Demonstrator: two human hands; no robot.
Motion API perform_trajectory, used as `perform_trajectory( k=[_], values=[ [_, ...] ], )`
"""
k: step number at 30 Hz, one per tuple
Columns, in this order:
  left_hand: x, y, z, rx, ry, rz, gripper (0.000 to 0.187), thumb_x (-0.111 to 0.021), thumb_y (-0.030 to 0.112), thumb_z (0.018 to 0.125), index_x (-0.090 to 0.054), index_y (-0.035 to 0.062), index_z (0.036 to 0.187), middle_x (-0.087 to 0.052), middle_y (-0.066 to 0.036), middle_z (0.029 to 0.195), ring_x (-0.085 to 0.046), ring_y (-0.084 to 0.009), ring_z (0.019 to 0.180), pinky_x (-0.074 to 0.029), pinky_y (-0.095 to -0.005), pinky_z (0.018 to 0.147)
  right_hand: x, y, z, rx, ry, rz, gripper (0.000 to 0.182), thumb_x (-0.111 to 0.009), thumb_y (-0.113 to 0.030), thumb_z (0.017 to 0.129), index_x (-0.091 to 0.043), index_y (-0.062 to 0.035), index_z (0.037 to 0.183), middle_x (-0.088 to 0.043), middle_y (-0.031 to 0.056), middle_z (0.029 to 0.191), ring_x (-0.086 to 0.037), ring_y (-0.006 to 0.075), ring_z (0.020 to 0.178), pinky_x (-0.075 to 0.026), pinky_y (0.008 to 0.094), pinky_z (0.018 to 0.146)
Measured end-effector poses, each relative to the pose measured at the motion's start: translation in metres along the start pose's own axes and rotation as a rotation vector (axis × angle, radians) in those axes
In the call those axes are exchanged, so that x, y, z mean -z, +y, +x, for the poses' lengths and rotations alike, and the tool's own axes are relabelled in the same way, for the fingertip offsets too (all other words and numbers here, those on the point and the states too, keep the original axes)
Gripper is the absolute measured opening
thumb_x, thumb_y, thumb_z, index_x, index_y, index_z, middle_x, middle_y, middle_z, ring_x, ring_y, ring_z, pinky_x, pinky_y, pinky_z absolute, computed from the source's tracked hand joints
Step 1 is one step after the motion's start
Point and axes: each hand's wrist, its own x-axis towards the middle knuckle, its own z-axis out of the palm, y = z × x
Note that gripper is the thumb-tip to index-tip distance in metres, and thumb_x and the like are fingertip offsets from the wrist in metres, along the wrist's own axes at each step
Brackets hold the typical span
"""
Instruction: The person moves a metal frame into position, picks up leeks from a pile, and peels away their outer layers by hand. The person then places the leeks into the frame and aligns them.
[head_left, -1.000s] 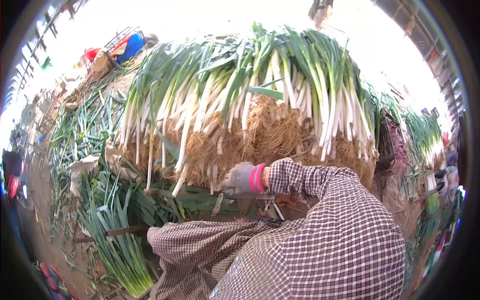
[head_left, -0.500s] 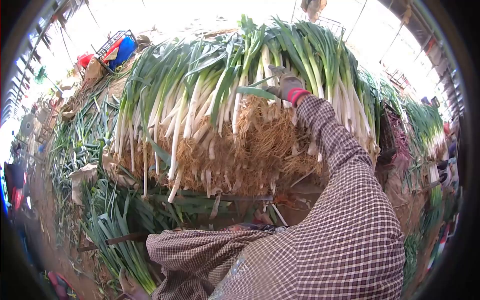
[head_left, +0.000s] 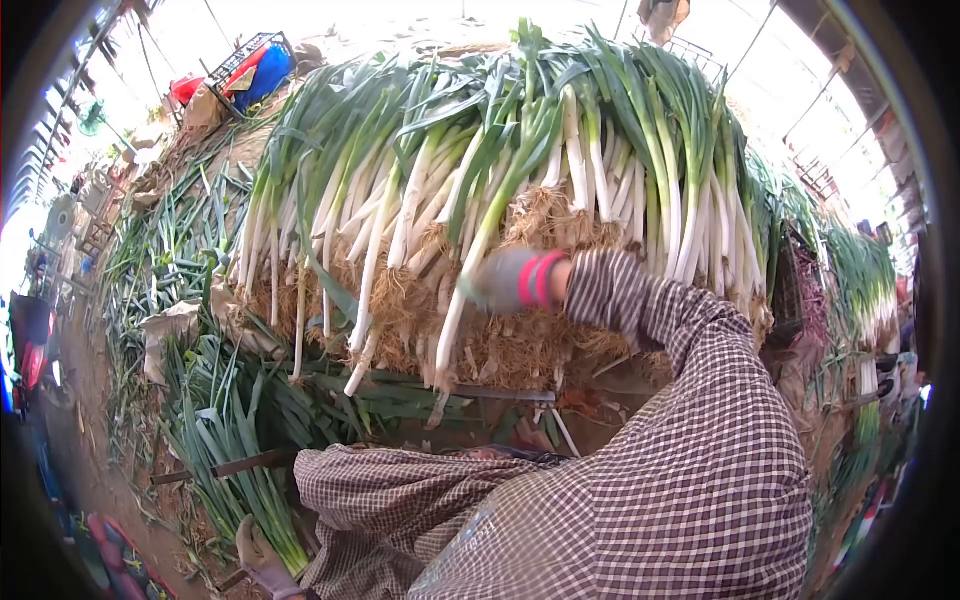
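Note:
A long pile of leeks (head_left: 385, 225) lies ahead, green tops up and roots towards me. My right hand (head_left: 515, 280), in a grey glove with a pink-striped cuff, is smeared by motion in front of the pile. Its fingers meet the white stem of one leek (head_left: 452, 330), which slants down across the others, and seem closed on it. At the lower left, my left hand (head_left: 263, 560) is gloved and partly cut off by my sleeve. It lies against a bunch of leeks (head_left: 245, 475), fingers stretched out and apart.
A rusty metal bar (head_left: 250, 463) crosses the bunch at lower left. Loose leaves (head_left: 165, 260) litter the ground on the left. A black crate (head_left: 245, 65) with red and blue cloth stands at back left. More leeks (head_left: 860, 270) lie on the right.
My right hand has come down and left from among the stems to the front of the pile. One leek now slants in front of the others there. My left hand shows slightly more.

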Motion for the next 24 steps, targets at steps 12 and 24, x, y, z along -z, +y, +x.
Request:
perform_trajectory(
  k=[12,24],
  values=[
    [-0.095,0.216,0.015,-0.336,-0.353,-0.478,0.041,-0.065,0.008,0.089,-0.058,-0.0023,0.128,-0.062,-0.021,0.124,-0.061,-0.0319,0.114,-0.047,-0.0381,0.101,-0.019,-0.027,-0.035,0.012,0.203,0.585,0.031,-0.064,-0.038,0.086,-0.073,-0.0124,0.101,-0.072,0.0105,0.09,-0.069,0.0284,0.081,-0.054,0.039,0.075],
    [-0.116,0.26,0.026,-0.561,-0.291,-0.268,0.023,-0.073,0.02,0.082,-0.064,0.003,0.094,-0.064,-0.015,0.067,-0.068,-0.024,0.062,-0.051,-0.0379,0.058,-0.022,0.023,-0.076,-0.219,0.831,0.345,0.008,-0.07,-0.017,0.086,-0.074,-0.0136,0.092,-0.07,0.0043,0.08,-0.066,0.0177,0.068,-0.057,0.0315,0.062]
  ],
)
